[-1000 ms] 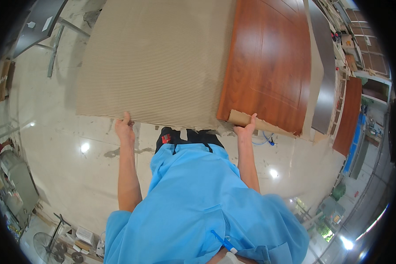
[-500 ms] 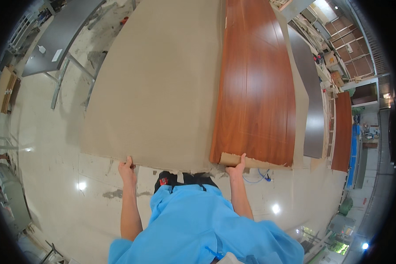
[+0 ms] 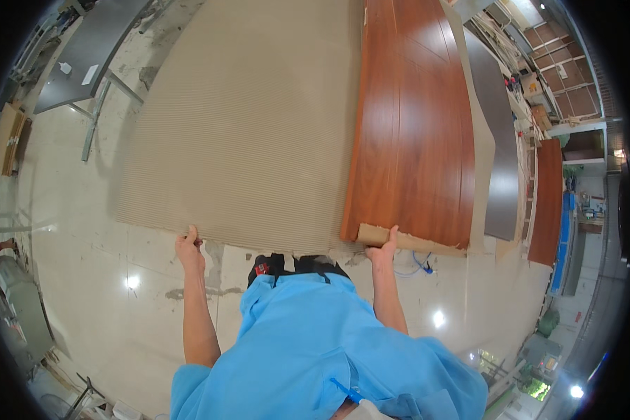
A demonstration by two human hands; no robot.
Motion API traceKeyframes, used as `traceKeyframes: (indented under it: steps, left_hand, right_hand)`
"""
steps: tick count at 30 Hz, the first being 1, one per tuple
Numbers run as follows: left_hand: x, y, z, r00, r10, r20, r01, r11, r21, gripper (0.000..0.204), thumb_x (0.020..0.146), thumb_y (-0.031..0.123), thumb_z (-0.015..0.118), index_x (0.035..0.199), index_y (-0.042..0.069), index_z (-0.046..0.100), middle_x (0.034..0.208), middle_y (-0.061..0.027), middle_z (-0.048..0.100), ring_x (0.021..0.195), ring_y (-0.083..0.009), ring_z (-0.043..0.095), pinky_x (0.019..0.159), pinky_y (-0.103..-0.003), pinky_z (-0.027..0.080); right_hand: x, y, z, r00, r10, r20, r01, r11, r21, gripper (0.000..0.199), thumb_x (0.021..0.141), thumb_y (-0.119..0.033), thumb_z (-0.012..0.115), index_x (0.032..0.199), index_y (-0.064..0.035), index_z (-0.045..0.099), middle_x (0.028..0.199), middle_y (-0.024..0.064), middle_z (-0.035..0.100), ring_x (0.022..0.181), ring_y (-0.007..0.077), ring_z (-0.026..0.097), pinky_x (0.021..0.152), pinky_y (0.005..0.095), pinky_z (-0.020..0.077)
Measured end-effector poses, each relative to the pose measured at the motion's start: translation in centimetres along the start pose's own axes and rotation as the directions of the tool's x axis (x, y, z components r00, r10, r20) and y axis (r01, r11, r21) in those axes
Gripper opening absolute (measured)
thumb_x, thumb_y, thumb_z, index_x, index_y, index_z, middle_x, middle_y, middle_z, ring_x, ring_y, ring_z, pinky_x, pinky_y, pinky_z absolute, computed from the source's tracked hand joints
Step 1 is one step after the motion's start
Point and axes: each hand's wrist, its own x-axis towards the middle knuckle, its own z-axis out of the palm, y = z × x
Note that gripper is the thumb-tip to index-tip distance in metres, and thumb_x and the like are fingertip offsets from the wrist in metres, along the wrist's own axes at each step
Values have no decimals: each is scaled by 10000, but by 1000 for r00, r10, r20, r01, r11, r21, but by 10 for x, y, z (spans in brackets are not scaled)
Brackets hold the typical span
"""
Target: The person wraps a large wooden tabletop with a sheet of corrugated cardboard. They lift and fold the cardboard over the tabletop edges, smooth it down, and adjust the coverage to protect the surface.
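Observation:
A wide beige sheet of corrugated cardboard reaches away in front of me, its near edge level with my hands. My left hand pinches that edge near its left corner, thumb on top. A glossy reddish-brown wooden panel, grooved lengthwise, lies on the right, with cardboard showing along its right side. Over the panel's near end a torn cardboard flap is folded up. At this flap my right hand is closed on the cardboard, thumb up; its other fingers are partly hidden underneath.
A dark grey panel lies just right of the wooden one, and another reddish-brown panel stands farther right. At the far left a grey tabletop rests on metal legs. A blue hose lies on the tiled floor by my right arm.
My left hand has shifted left with the cardboard's near edge, whose left corner now sits farther left. Both hands and the panel's near end appear slightly higher in view. Both grips stay closed.

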Motion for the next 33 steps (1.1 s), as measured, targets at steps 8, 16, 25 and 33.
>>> traceKeyframes:
  steps: [8, 16, 25, 33]
  left_hand:
    - [-1, -2, 1, 1000, 0, 17, 0, 1000, 22, 109, 931, 132, 678, 889, 86, 588, 705, 16, 552, 602, -87, 439, 579, -258, 361]
    - [7, -3, 1, 996, 64, -56, -65, 998, 0, 217, 904, 164, 718, 785, 73, 562, 665, 8, 560, 562, -84, 444, 542, -257, 353]
    - [-1, -4, 1, 997, 73, -21, -72, 996, 46, 176, 929, 162, 681, 834, 70, 565, 712, 12, 538, 619, -95, 419, 591, -270, 344]
    - [3, -8, -3, 997, 54, 60, -55, 998, 19, 162, 931, 125, 679, 822, 69, 573, 709, 18, 544, 618, -87, 411, 592, -268, 332]
  right_hand:
    - [-9, 0, 8, 999, -11, -46, 7, 997, -76, 556, 803, -578, 734, 1125, -146, 597, 1063, 56, 628, 1039, 249, 571, 994, 486, 415]
    - [-11, -3, 9, 997, 29, -68, -31, 999, -32, 526, 813, -598, 711, 1043, -135, 615, 1046, 47, 640, 1069, 247, 560, 1001, 474, 417]
    - [-4, 1, 6, 990, 8, 137, 0, 998, -55, 530, 839, -587, 688, 1088, -128, 594, 1045, 56, 637, 997, 265, 592, 955, 472, 467]
    - [-14, 19, 18, 998, 38, -46, -38, 999, 0, 506, 842, -561, 697, 1086, -131, 591, 1055, 57, 639, 1053, 275, 586, 998, 506, 441]
